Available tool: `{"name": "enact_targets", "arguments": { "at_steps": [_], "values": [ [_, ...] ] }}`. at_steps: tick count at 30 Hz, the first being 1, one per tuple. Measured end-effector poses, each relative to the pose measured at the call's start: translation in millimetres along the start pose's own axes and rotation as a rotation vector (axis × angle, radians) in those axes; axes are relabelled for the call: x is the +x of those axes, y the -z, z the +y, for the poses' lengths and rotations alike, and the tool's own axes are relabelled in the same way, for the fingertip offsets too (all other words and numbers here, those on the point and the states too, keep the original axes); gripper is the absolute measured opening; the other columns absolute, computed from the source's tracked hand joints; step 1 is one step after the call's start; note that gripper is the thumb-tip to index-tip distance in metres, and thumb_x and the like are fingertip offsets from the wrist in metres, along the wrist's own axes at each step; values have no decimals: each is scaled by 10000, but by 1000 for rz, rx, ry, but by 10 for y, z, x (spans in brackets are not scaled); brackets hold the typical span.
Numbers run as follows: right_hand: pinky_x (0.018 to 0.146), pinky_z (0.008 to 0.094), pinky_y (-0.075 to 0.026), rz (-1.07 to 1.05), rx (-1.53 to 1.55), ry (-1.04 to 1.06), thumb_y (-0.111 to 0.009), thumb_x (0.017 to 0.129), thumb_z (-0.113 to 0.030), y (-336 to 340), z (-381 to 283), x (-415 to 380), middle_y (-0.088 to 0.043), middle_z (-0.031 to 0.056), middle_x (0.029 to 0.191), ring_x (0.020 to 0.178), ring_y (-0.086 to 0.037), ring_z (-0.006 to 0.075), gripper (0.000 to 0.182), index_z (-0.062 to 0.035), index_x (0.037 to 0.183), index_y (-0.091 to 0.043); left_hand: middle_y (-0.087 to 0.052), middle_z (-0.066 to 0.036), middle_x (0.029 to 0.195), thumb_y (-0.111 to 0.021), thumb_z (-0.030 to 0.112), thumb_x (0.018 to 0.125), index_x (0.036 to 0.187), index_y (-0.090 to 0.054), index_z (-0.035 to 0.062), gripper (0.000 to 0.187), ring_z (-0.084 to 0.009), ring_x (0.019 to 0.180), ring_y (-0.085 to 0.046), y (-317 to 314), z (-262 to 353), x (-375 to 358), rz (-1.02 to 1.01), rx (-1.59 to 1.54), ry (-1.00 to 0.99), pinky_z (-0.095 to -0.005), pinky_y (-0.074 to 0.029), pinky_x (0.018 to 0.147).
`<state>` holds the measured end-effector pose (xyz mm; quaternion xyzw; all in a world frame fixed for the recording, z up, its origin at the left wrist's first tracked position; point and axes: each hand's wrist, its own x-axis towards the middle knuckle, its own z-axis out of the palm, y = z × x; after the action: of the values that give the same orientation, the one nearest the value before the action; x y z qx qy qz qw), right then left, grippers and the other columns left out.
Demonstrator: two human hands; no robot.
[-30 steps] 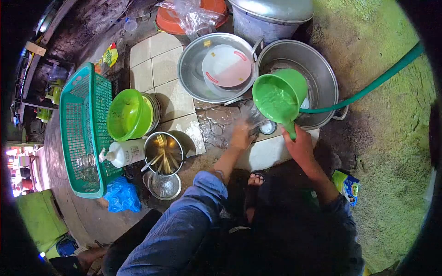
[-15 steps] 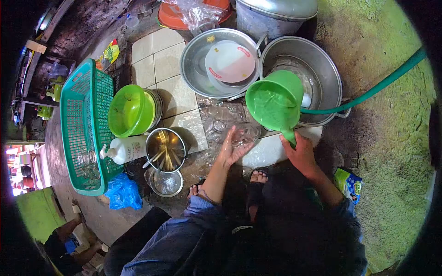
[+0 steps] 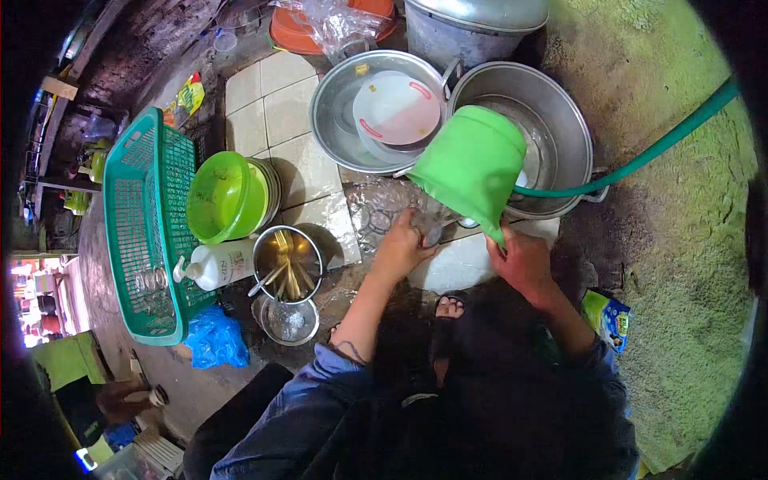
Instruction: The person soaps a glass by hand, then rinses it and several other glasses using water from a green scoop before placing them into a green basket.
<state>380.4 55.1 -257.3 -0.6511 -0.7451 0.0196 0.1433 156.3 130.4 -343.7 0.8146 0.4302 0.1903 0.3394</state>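
My right hand [image 3: 524,258] grips the handle of a green water dipper [image 3: 474,156], which is tipped so its outer bottom faces up and its mouth is turned away from view. To its left, my left hand [image 3: 402,250] has its fingers curled around a clear drinking glass [image 3: 434,232], mostly hidden by the hand and the dipper. Beneath them the floor is wet, with rippling water [image 3: 384,210] beside the tiles. Right of the dipper stands a deep metal pot [image 3: 578,132] with a green hose [image 3: 664,152] running into it.
A metal basin [image 3: 324,120] holds plates. To the left are a lime-green bowl [image 3: 216,196], a pump bottle [image 3: 220,266], a metal pot of cutlery [image 3: 260,260], a teal basket [image 3: 128,280] with glasses and a blue plastic bag [image 3: 216,336]. Another person's arm [image 3: 120,400] shows lower left.
My right hand has tipped the dipper over, so the water inside no longer shows. My left hand has turned from spread and palm-up to curled around the glass.
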Motion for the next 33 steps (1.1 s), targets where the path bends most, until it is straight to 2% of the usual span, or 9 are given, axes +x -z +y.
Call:
{"name": "enact_targets", "arguments": {
  "at_steps": [8,11,14,16,18,21,26,29,33],
  "values": [
    [471,389,-460,24,2,58,-634,809,-249,-2,29,-29,-588,92,591,475,-583,260,301,-30,1006,-572,-534,-232,1132,-802,290,631,1055,-529,48,560,-383,935,-592,155,137,-14,63,-6,37,-462,-485,780],
    [502,399,-466,42,52,14,-636,805,-242,22,73,-39,-598,108,634,522,-594,276,334,-22,1045,-566,-539,-223,1166,-785,345,669,1224,-411,48,732,-347,981,-597,202,205,15,-25,-213,438,-434,-489,780],
    [553,417,-472,31,51,-83,-638,805,-224,-40,218,-52,-601,133,698,606,-606,300,358,-11,1080,-552,-548,-188,1187,-701,493,735,1252,-413,25,755,-293,1032,-586,-191,-110,-55,196,-581,501,-404,-484,796],
    [582,427,-473,29,20,-140,-636,808,-209,-170,306,16,-600,146,734,654,-610,315,365,-4,1095,-542,-565,-157,1117,-596,560,807,1316,-378,31,766,-290,952,-586,-58,154,-53,54,-1396,789,-359,-479,816],
    [632,450,-464,306,-28,-178,-616,825,-183,-287,390,167,-589,165,786,736,-598,356,303,-1,1050,-527,-562,-168,1087,-531,645,802,1254,-447,40,760,-274,911,-575,0,216,-77,-27,-1443,789,-347,-474,770],
    [653,467,-456,73,29,-343,-590,845,-177,-321,505,400,-585,176,815,771,-581,394,241,3,979,-501,-562,-169,1099,-526,619,825,1147,-512,42,661,-283,940,-556,-207,5,-95,-176,-2140,648,-357,-460,803],
    [637,480,-450,188,43,-256,-591,855,-208,-615,653,547,-584,185,810,765,-581,400,230,-20,936,-487,-521,-188,1210,-592,549,812,1210,-475,34,660,-334,1108,-515,177,254,-80,-29,-1981,613,-401,-432,932],
    [617,480,-452,214,84,-282,-595,861,-219,-650,659,561,-584,184,799,742,-588,390,225,-33,940,-496,-437,-168,1336,-723,375,739,1374,-328,46,817,-381,1236,-423,475,72,10,-462,-1891,232,-437,-367,1027],
    [615,473,-467,209,63,-267,-590,873,-235,-577,627,533,-605,186,798,731,-601,383,239,-42,1001,-529,-374,-144,1376,-761,154,713,1421,-243,43,884,-273,1208,-467,1381,286,165,-656,-1419,209,-422,-376,1037]
  ]
}}
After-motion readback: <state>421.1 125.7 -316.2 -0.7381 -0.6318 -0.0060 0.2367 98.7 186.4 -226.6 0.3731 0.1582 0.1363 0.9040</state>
